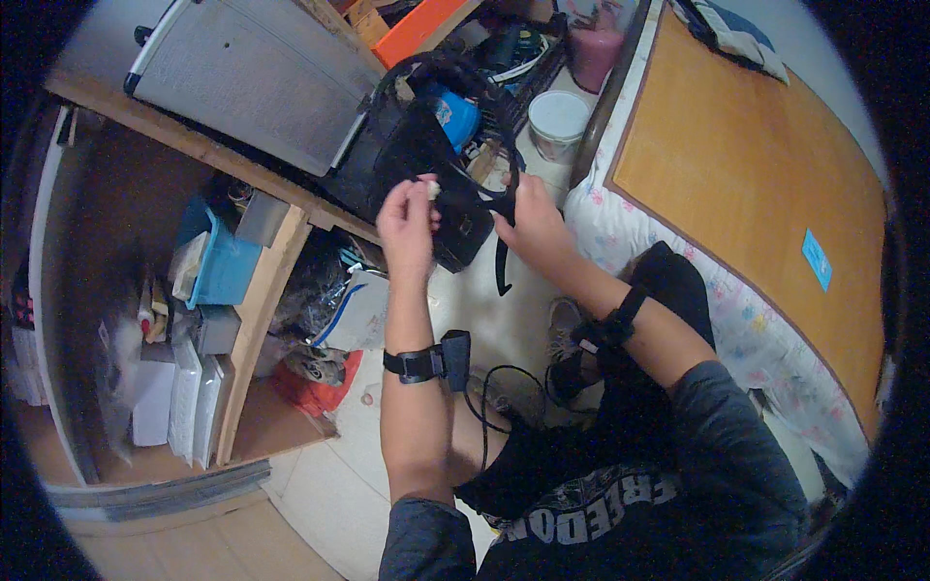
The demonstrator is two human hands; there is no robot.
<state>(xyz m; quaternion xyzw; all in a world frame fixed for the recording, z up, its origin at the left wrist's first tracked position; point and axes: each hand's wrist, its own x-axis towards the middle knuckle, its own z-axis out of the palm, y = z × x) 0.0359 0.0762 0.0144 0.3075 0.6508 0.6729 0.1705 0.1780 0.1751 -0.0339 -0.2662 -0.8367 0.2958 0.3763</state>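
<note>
A black bag (pixel 460 232) with a large looped handle (pixel 506 126) stands before me, its mouth partly showing. My right hand (pixel 536 225) is closed round the lower right part of that handle. Below the hand a loose black strap end (pixel 502 271) hangs down. My left hand (pixel 407 221) is over the left side of the bag, fingers pinched on a small whitish piece (pixel 432 189) whose kind I cannot make out. Much of the bag's inside is dark.
On the left, a wooden shelf unit (pixel 262 334) holds a blue basket (pixel 225 266) and papers. A grey case (pixel 257 82) lies on its top. At right stands a bed with a brown mat (pixel 736 145). A white lidded bucket (pixel 558 126) sits beyond the bag.
</note>
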